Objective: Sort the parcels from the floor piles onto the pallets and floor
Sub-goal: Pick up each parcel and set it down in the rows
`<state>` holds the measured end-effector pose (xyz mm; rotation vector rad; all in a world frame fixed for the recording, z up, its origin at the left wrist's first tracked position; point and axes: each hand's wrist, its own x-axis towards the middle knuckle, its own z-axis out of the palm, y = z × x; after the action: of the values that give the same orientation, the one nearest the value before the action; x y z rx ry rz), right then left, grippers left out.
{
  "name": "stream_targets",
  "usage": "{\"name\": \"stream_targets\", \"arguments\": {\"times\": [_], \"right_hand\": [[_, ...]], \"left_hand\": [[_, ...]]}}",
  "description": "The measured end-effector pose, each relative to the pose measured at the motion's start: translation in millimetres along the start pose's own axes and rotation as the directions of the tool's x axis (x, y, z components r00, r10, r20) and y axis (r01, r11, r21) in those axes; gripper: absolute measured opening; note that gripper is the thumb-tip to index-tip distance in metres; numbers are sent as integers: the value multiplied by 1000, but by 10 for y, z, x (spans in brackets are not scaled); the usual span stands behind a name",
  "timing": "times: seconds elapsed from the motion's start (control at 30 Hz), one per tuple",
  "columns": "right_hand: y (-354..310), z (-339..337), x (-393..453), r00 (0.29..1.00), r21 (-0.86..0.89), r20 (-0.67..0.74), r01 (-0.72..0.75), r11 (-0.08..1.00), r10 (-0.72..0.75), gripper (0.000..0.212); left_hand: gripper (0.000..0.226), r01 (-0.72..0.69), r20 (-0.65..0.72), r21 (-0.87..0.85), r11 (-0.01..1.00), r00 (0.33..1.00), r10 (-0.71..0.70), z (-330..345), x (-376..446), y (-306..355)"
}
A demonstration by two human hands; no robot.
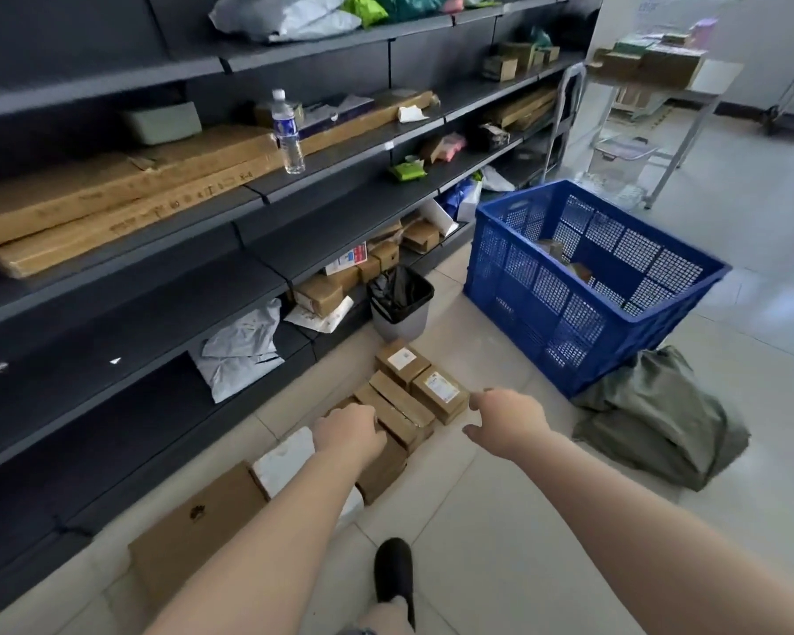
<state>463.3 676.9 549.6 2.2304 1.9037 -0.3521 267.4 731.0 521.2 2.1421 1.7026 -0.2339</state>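
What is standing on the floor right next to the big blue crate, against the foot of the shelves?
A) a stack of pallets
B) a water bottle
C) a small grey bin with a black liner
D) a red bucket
C: a small grey bin lined with a black bag stands on the floor tiles between the shelves and the blue crate.

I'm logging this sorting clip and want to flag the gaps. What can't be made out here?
Head view only:
- Parcel labels: print too small and blurred.
- Blue crate: contents mostly screened by its mesh walls.
- Left hand: fingertips hidden behind the hand, so contact with the brown boxes is unclear.
- Large flat carton: partly covered by the left forearm.
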Motion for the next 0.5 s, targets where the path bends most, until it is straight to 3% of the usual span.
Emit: {"name": "stream_targets", "arguments": {"times": [0.3, 0.5], "right_hand": [[478, -342, 1667, 995, 53, 80, -59, 997, 54, 39], [958, -226, 2743, 984, 90, 175, -47, 995, 31, 39]], "left_hand": [[21, 24, 81, -109, 994, 997, -15, -329, 1834, 311], [16, 103, 160, -138, 985, 984, -80, -150, 2754, 604]]}}
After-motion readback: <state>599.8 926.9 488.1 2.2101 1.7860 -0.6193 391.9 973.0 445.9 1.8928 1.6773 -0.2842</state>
